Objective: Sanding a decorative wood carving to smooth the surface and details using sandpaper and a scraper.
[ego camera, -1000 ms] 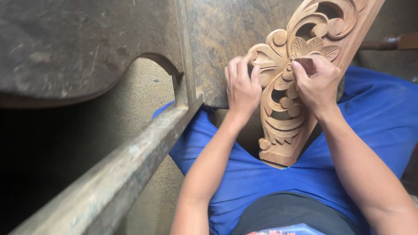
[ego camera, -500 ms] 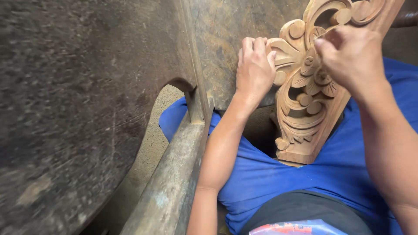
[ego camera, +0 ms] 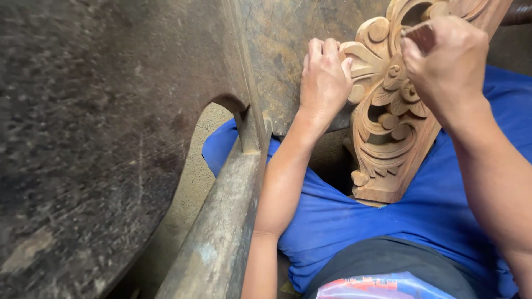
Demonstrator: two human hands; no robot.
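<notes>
Carved wooden panel (ego camera: 388, 119) stood tilted between the person's knees, lower end resting on the blue shorts (ego camera: 443, 210), upper end leaning by the worn wooden bench (ego camera: 111, 111). Left hand (ego camera: 324, 83) clamped the panel's left leaf edge, fingers curled over it. Right hand (ego camera: 443, 61) pinched a small reddish-brown sanding piece (ego camera: 422, 36); vs half a second back it had shifted up from the flower to the upper scroll. Panel barely moved. Reads as sanding progressing up the relief.
</notes>
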